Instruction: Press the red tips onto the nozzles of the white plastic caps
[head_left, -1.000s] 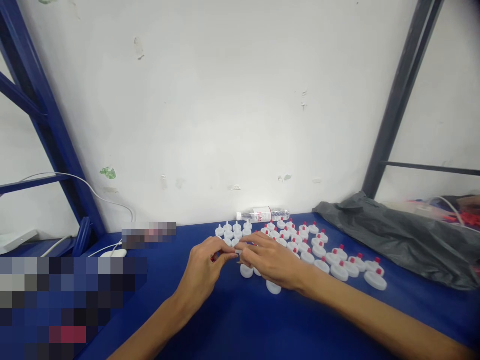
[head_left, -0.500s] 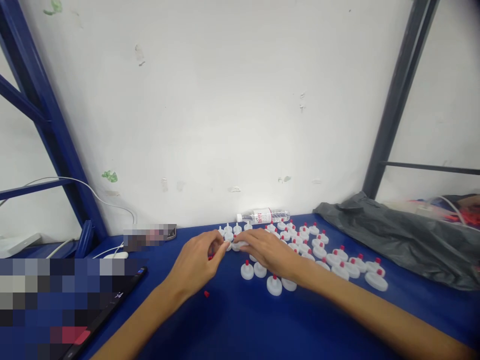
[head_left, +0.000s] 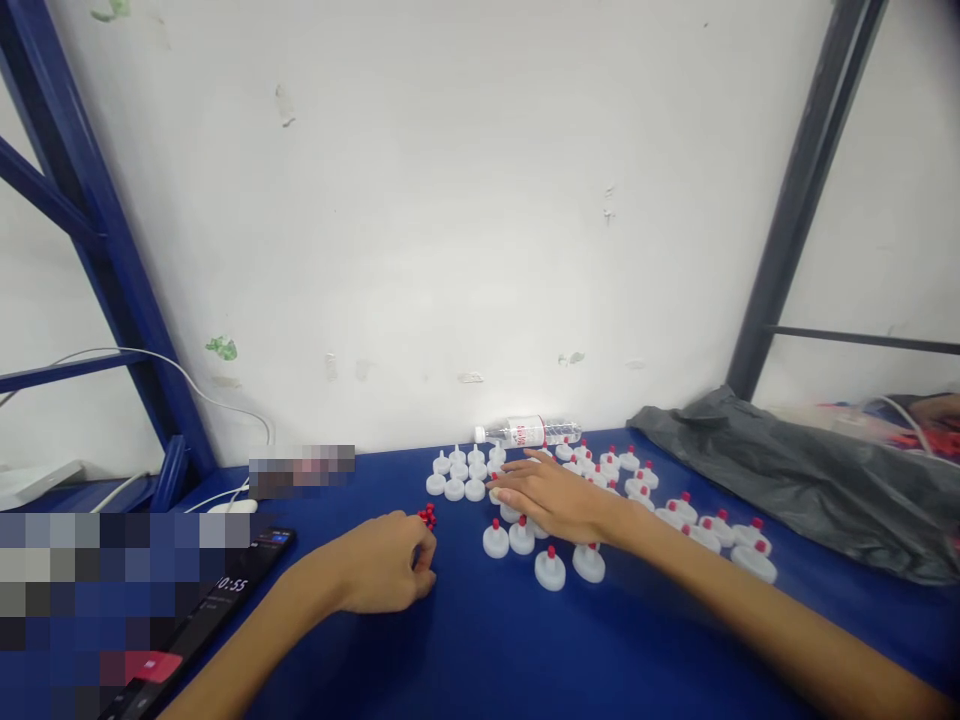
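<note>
My left hand (head_left: pixel 386 565) is low over the blue table, its fingers curled together at the surface. Whatever is between the fingertips is hidden. Just behind it lies a small pile of red tips (head_left: pixel 427 515). My right hand (head_left: pixel 555 495) reaches over the white nozzle caps, palm down, with thumb and fingers around a white nozzle cap with a red tip (head_left: pixel 494 479), which is mostly covered. To its left stand several white nozzle caps with bare spouts (head_left: pixel 454 488). Nearer me, red-tipped white caps (head_left: pixel 550 570) stand upright.
A clear plastic bottle (head_left: pixel 529 431) lies against the wall. Many red-tipped caps (head_left: pixel 753 560) spread to the right, beside a dark grey plastic bag (head_left: pixel 795 480). On the left are a phone (head_left: pixel 225 590), partly blurred out, and white cables (head_left: pixel 217 400).
My left hand has moved down and toward me, over the spot where a loose red tip lay. My right hand has shifted right, away from the bare-spout caps, with its cap.
</note>
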